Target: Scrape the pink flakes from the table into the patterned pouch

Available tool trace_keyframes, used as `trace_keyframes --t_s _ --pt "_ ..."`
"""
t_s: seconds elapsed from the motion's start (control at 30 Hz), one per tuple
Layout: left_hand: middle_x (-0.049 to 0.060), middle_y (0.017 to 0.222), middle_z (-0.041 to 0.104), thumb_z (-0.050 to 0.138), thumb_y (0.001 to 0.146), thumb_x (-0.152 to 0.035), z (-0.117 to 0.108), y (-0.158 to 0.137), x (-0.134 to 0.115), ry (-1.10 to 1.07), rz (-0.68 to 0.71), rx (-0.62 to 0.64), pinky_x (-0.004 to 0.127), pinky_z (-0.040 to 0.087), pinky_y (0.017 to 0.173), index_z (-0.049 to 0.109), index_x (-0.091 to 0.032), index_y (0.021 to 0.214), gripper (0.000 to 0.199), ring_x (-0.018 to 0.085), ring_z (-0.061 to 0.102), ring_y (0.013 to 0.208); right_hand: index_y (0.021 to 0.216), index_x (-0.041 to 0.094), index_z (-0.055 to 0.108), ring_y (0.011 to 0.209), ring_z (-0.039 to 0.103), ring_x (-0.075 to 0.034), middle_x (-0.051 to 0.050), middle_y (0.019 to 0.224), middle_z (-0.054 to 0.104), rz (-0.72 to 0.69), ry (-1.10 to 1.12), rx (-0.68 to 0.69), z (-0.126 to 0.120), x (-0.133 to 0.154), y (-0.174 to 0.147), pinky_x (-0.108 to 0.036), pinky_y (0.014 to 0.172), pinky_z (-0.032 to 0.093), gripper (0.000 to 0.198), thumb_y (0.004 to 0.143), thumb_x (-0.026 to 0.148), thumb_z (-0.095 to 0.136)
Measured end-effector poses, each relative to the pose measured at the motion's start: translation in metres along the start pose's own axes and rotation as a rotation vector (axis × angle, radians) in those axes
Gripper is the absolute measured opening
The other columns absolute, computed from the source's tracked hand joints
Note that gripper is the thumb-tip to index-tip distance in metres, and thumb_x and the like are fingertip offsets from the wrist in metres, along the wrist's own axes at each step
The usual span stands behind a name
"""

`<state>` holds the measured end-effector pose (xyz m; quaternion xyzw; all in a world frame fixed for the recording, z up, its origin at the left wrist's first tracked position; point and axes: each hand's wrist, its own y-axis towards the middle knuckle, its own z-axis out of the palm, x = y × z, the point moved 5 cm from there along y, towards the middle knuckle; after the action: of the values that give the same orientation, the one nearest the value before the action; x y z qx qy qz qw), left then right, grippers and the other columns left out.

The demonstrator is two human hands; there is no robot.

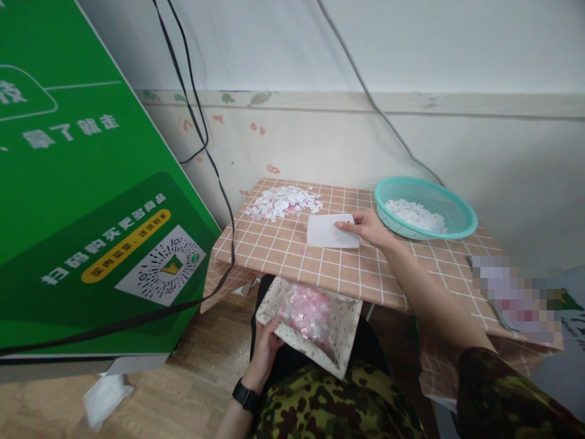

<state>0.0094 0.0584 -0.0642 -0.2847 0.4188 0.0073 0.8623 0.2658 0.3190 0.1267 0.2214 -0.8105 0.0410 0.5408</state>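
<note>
In my right hand (368, 227) is a white card (329, 231), pinched by its right end just over the checked tablecloth. My left hand (267, 341), with a dark watch on its wrist, grips the left edge of a speckled shallow tray (340, 360) below the table's front edge, over my lap. Pink and clear shiny pieces (308, 314) lie heaped in that tray. Beyond the card, to its left, is a loose pile of white and pinkish paper scraps (286, 202). A turquoise plastic basket (461, 213) with white pieces inside stands right of my right hand.
A brown table with a white-checked cloth (274, 244) stands against the wall. Left of it is a large green printed panel (114, 183), with a black cable (231, 231) hanging in front. A blurred flat item (516, 299) lies at the right edge. A white bag (107, 396) is on the floor.
</note>
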Motion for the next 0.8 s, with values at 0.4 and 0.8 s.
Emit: trace_keyframes --t_s 0.4,0.8 --pt "0.014 0.145 0.06 0.081 0.075 -0.04 -0.001 0.002 0.001 -0.018 0.013 0.007 0.046 0.059 0.088 0.051 -0.024 0.144 0.077 0.036 0.064 0.121 0.076 0.014 0.077 0.062 0.058 -0.016 -0.006 0.07 0.07 0.004 0.068 -0.005 0.008 0.002 -0.002 -0.028 0.052 0.044 0.045 0.074 0.06 0.08" --pt "0.017 0.144 0.061 0.082 0.075 -0.042 -0.004 0.003 0.003 -0.012 0.001 0.031 0.05 0.058 0.09 0.048 -0.023 0.146 0.081 0.038 0.064 0.12 0.073 0.015 0.077 0.057 0.053 -0.013 -0.003 0.064 0.065 0.011 0.029 0.099 0.008 0.012 -0.005 -0.026 0.048 0.038 0.045 0.072 0.059 0.08"
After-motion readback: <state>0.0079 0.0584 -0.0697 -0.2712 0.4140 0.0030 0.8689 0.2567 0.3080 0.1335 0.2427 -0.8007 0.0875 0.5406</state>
